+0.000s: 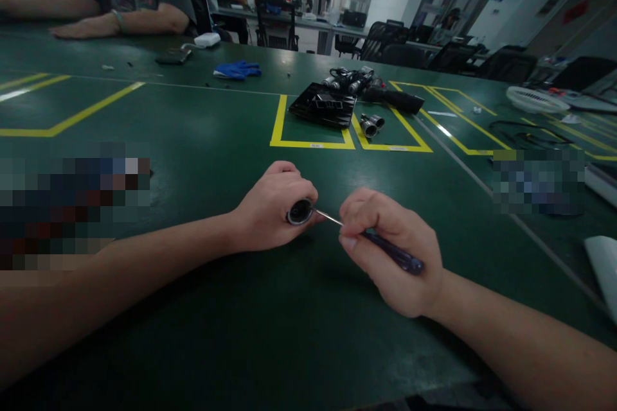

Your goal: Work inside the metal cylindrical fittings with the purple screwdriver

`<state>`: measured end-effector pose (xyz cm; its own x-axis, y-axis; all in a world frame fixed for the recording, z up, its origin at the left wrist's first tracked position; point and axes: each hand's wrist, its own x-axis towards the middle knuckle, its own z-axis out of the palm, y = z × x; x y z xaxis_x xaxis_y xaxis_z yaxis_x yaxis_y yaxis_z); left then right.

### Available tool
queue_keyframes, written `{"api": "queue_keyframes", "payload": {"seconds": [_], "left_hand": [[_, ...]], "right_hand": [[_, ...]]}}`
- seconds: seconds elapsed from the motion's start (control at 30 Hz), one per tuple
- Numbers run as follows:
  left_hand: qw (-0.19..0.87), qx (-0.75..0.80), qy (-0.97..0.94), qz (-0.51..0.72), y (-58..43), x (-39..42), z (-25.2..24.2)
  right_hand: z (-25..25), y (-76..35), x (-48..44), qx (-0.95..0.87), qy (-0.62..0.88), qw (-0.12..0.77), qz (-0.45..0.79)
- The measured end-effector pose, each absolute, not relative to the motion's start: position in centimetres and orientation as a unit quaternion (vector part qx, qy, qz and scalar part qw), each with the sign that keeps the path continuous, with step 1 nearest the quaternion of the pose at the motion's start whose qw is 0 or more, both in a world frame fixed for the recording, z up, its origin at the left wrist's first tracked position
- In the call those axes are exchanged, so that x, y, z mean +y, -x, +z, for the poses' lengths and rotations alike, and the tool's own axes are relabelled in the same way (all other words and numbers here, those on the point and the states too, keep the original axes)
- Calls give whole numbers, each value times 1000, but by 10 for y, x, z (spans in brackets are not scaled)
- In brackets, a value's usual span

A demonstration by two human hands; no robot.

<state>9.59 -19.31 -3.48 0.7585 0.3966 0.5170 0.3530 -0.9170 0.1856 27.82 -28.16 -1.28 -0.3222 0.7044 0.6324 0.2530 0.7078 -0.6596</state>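
My left hand (270,209) is wrapped round a short cylindrical metal piece (299,212), whose open round end with a dark hollow faces me. Most of its body is hidden in the fist. In my right hand (409,228) is a screwdriver (398,253) with a dark handle, gripped between thumb and fingers. Its thin metal shaft points left, and the tip meets the rim of the metal piece; whether it goes inside cannot be made out. Both hands are just above the green table (260,321).
Beyond my hands lie a glossy black bag (322,104), two metal cylinders (371,124), a cluster of similar parts with cables (354,79) and a black tool-like object (393,99), around yellow tape outlines. Blue gloves (237,70) are farther left. Across the table a person's arm (91,27) rests.
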Motion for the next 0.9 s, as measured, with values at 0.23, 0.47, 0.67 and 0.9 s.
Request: {"api": "queue_keyframes", "payload": {"seconds": [0.23,0.47,0.67,0.9], "left_hand": [[34,200,-936,289,-96,-193,-35],[29,192,-939,284,-96,-193,-36],[46,204,-938,276,-96,-192,-35],[70,200,-937,279,-96,-192,-32]], "right_hand": [[-12,-276,-280,-804,305,469,201],[-10,-276,-281,-794,325,460,230],[-9,-276,-280,-798,326,455,225],[-6,-278,-279,-793,305,474,230]]}}
